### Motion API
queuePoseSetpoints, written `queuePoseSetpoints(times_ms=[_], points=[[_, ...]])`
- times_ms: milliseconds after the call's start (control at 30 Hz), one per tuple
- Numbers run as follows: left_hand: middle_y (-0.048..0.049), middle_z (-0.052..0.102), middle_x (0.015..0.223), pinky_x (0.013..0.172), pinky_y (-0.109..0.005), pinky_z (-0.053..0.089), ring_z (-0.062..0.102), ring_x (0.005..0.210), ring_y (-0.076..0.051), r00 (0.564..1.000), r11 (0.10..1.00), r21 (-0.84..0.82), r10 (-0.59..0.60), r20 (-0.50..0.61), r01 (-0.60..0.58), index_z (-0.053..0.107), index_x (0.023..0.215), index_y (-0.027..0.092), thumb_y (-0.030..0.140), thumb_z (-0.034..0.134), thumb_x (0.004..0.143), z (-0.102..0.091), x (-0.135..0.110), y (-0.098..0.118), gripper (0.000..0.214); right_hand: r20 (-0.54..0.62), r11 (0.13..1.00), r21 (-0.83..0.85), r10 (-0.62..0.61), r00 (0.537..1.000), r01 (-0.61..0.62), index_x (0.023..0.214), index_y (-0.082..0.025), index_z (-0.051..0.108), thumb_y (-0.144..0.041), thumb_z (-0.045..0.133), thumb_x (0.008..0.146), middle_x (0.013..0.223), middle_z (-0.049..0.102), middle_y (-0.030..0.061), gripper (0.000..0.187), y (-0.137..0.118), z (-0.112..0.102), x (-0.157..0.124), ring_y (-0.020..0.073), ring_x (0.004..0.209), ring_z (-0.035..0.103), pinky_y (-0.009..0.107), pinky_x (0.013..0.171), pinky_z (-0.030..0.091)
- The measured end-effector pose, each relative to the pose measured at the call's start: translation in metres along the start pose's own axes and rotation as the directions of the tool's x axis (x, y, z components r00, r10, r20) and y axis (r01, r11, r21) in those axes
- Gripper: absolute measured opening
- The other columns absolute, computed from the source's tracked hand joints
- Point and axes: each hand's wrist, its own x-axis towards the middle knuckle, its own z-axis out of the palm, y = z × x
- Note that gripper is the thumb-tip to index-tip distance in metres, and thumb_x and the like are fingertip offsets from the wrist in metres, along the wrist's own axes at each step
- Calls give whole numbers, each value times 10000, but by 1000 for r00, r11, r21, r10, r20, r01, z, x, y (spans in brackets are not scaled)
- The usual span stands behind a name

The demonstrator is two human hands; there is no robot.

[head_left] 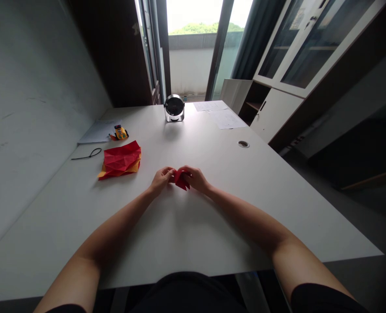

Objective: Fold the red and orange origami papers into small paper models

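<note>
Between my two hands, over the middle of the white table [212,226], is a small folded piece of red paper [181,181] with pointed lower corners. My left hand [162,178] pinches its left side between thumb and fingers. On the other side my right hand [194,177] grips it, with the fingers curled over its upper right part. The fingers cover some of the folds. Left of my hands lie creased red and orange-yellow sheets of paper [122,160], stacked loosely on one another.
A yellow tape measure [121,132] and a black cable tie [88,154] lie at the left. White papers [98,131] rest by the wall, and more sheets [228,119] at the back right. A round black device on a metal stand [174,107] stands at the back. A cable hole [243,144] is at the right.
</note>
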Motion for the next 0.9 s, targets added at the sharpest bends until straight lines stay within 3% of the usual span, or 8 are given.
queuePoseSetpoints(times_ms=[133, 333, 500, 700, 900], points=[[-67, 717, 772, 617, -282, 535, 672, 658, -178, 996, 998, 1, -62, 72, 62, 709, 919, 141, 500, 739, 802, -2, 1, 1, 379, 14, 999, -29, -27, 1000, 28, 979, -207, 714, -244, 540, 878, 718, 676, 6, 204, -2, 0, 0, 121, 592, 520, 243, 591, 436], [-48, 710, 751, 591, -256, 509, 639, 620, -147, 992, 993, -22, -112, 62, 113, 707, 907, 142, 453, 796, 752, -8, 5, -2, 359, 28, 999, -14, -40, 999, 40, 961, -209, 718, -197, 544, 840, 728, 670, 4, 213, -3, 0, 0, 120, 598, 506, 239, 590, 415], [-52, 713, 760, 579, -249, 503, 640, 611, -142, 991, 991, -54, -122, 54, 125, 699, 900, 138, 416, 843, 702, -9, 6, -2, 371, 54, 998, 62, -19, 998, 16, 958, -203, 729, -186, 558, 798, 811, 702, 25, 235, -1, 0, 1, 148, 682, 570, 261, 642, 450], [-34, 702, 773, 613, -261, 526, 648, 640, -140, 994, 991, -119, -75, -80, 66, 688, 904, 143, 412, 846, 687, -9, 9, -8, 379, 111, 933, 348, 57, 992, -93, 971, -176, 697, -297, 561, 840, 766, 667, 16, 225, -2, -8, 5, 148, 678, 574, 275, 657, 477], [-10, 664, 761, 616, -240, 518, 618, 639, -114, 985, 989, -149, -14, -170, -11, 679, 891, 141, 405, 846, 673, -7, 10, -11, 381, 90, 916, 381, 102, 991, -129, 865, -172, 652, -465, 653, 853, 732, 623, 4, 293, 3, -5, 7, 129, 648, 533, 266, 626, 447]])
